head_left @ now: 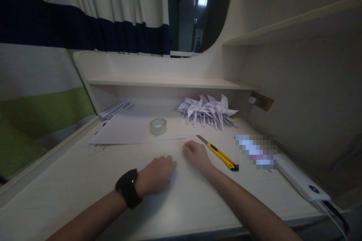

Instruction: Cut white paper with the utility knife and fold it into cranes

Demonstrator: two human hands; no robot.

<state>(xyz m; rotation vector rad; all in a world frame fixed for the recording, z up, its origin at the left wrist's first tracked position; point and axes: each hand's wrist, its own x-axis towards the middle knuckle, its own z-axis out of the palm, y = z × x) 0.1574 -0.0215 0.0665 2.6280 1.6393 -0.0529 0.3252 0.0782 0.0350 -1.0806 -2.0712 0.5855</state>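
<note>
My left hand (157, 175), with a black band on its wrist, hovers over or rests on the desk with its fingers loosely bent and a little apart. Nothing shows in it. To its right, my right hand (196, 155) is closed low over the desk; whatever its curled fingers may hold is hidden. Just beyond it lies a thin white paper strip or stick (172, 139). A yellow utility knife (222, 155) with its blade out lies right of my right hand. Behind the strip stands a roll of clear tape (158, 126).
White paper pinwheels (207, 111) are bunched at the back under a shelf (169, 81). Paper sheets (121, 128) lie at the left, with folded paper strips (115, 110) behind. On the right are a blurred-out object (256, 151), a white power strip (302, 177) and a wall socket (261, 101).
</note>
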